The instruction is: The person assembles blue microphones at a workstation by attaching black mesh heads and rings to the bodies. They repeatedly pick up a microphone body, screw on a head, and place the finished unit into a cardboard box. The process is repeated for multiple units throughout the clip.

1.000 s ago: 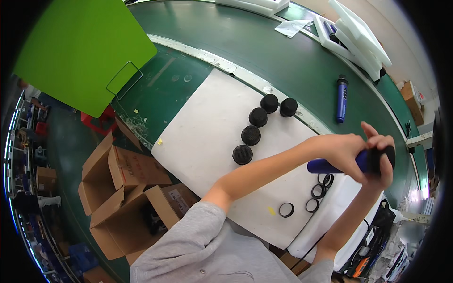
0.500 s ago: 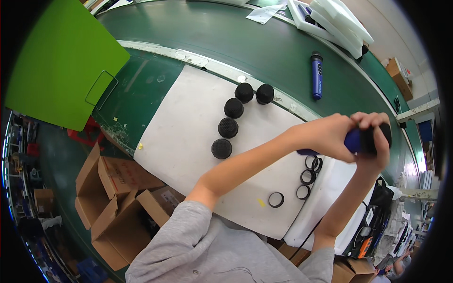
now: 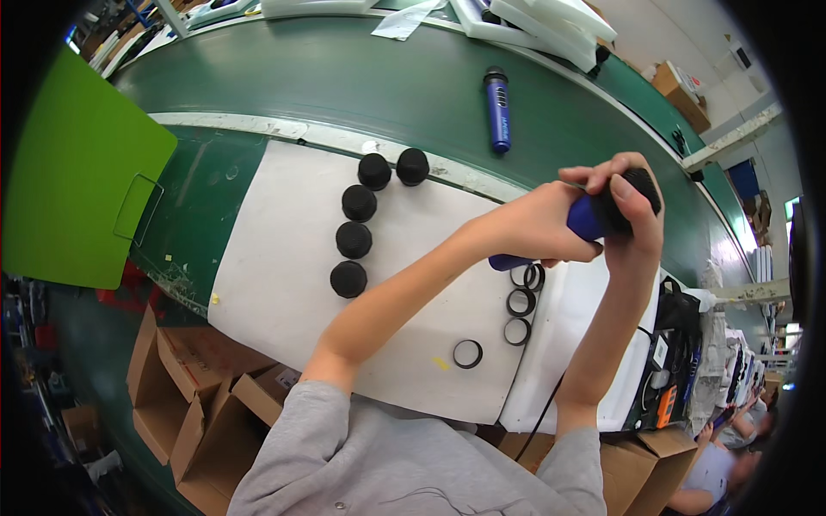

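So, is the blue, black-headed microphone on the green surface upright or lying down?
Lying down: the blue, black-headed microphone shows its full length stretched along the green surface.

The held blue microphone (image 3: 586, 219) slants more steeply than 1 second ago.

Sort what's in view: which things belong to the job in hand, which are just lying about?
Likely the job's:
blue microphone, in left hand and right hand
five black microphone heads
black rings
second blue microphone

Likely lying about:
open cardboard boxes
far white sheet
yellow strip
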`<state>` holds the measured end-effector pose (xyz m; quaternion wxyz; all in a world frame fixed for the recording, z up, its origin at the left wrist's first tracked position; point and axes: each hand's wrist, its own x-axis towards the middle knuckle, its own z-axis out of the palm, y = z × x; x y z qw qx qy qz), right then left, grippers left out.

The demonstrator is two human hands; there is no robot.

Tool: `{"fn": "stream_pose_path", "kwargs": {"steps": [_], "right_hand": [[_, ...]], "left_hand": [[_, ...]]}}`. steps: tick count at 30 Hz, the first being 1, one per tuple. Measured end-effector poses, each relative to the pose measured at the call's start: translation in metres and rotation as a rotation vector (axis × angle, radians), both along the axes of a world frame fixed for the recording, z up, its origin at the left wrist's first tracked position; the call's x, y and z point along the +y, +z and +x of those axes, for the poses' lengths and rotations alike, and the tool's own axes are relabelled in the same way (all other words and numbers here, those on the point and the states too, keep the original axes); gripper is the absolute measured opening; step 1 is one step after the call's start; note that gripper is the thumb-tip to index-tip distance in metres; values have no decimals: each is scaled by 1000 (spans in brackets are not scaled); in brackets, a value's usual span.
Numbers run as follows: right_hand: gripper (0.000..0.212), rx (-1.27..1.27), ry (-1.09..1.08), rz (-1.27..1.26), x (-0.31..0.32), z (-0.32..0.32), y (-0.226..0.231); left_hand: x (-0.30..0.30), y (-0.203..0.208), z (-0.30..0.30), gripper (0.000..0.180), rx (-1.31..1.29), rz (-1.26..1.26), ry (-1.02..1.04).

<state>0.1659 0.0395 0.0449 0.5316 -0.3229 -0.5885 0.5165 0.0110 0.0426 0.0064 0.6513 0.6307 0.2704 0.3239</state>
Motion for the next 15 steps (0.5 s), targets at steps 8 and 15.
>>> {"fn": "stream_pose_path", "kwargs": {"steps": [8, 15], "right_hand": [[65, -104, -69, 103, 2, 5, 4], [55, -66, -115, 57, 16, 30, -5]], "left_hand": [[-2, 5, -3, 46, -189, -25, 54], [2, 5, -2, 37, -277, -32, 134]]}}
